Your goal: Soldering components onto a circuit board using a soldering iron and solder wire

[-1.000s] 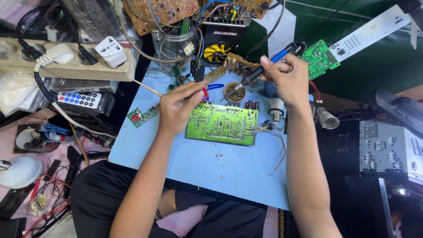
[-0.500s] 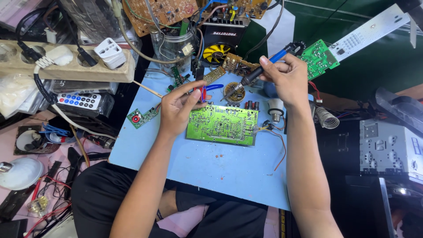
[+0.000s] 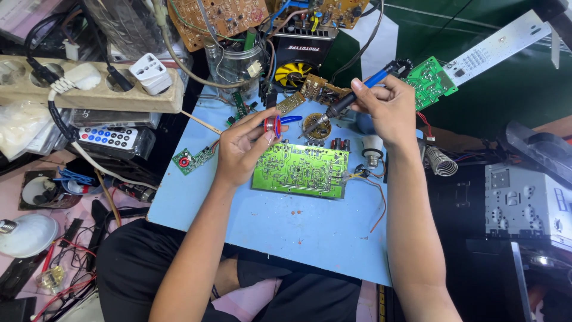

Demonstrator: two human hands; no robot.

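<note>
Left hand (image 3: 241, 149): fingers pinched shut on a small red solder spool (image 3: 272, 125), just above the board's (image 3: 300, 169) top edge. Keep it steady, close by the iron (image 3: 351, 98). Right hand (image 3: 387, 110): fingers closed around the blue-handled iron, tip angled down-left. The board is green, flat, trace side up.

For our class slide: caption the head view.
Left hand holds a solder spool; right hand dips a soldering iron into a tin.
</note>
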